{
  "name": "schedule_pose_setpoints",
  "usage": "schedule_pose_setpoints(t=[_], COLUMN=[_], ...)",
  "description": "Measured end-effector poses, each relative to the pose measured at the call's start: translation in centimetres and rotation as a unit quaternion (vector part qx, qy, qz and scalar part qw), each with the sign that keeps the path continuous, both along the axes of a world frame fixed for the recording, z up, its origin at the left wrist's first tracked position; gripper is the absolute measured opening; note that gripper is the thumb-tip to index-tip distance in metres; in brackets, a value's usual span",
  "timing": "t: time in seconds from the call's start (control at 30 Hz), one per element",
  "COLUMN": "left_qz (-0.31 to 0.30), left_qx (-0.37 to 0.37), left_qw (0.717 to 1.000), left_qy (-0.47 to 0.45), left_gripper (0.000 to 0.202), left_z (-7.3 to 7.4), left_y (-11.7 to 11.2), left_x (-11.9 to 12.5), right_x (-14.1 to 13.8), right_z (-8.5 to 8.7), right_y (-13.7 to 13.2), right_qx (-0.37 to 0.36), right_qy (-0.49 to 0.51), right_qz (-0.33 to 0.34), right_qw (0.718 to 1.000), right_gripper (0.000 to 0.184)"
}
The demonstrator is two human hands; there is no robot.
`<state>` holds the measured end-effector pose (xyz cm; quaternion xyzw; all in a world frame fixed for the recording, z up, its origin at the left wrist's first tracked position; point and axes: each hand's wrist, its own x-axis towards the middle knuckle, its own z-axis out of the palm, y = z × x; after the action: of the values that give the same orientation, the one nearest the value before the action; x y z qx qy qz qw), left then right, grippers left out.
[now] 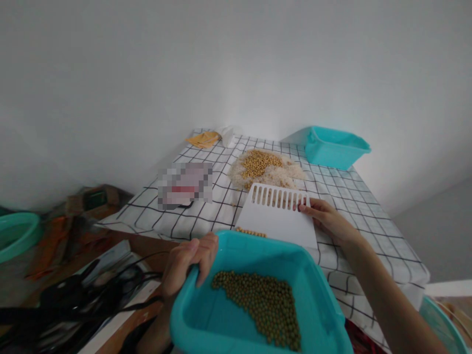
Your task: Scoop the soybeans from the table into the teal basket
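The left hand (pixel 190 263) grips the near teal basin (pixel 206 314), already holding many soybeans (pixel 263 307). Beyond the basin, the right hand (pixel 324 216) pinches the slotted white scoop (pixel 278 216); behind it a bean-and-rice pile (pixel 265 169), seemingly rice, remains.

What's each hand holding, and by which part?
Left hand grips the near teal tub by its left rim. Right hand holds the white slotted scoop at its right edge.

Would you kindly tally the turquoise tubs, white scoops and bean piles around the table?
Turquoise tubs: 4, one held by the left hand at its rim, one far, two at the picture's edges
White slotted scoop, right hand: 1
Bean piles: 2
Total: 7
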<state>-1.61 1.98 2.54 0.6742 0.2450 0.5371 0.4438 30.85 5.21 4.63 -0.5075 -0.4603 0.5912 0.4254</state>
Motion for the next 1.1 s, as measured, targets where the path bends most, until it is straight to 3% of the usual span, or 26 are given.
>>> schedule_pose_setpoints(t=[0.1,0.23,0.43,0.77,1.1], left_qz=[-0.041,-0.029,-0.026,-0.083,-0.056], left_qx=[0.018,-0.002,-0.011,-0.01,0.007], left_qw=[0.998,0.997,0.998,0.996,0.998], left_qy=[-0.046,-0.067,-0.064,-0.035,-0.035], left_gripper=[0.063,0.063,0.065,0.065,0.066], left_z=[0.1,0.2,0.1,-0.8,0.3], left_y=[0.1,-0.1,0.0,0.3,0.6], left_x=[0.1,0.4,0.2,-0.8,-1.6], right_x=[-0.2,-0.3,0.0,0.5,0.2], right_z=[0.2,0.2,0.0,-0.2,-0.3], right_y=[0.0,-0.2,-0.4,-0.3,-0.2], right_qx=[-0.008,0.004,0.035,0.08,0.102], right_qy=[0.021,0.033,0.022,-0.007,-0.04], right_qz=[-0.007,-0.012,-0.013,-0.073,-0.016], right_qw=[1.0,0.999,0.999,0.994,0.994], right_gripper=[0.029,0.029,0.028,0.025,0.023])
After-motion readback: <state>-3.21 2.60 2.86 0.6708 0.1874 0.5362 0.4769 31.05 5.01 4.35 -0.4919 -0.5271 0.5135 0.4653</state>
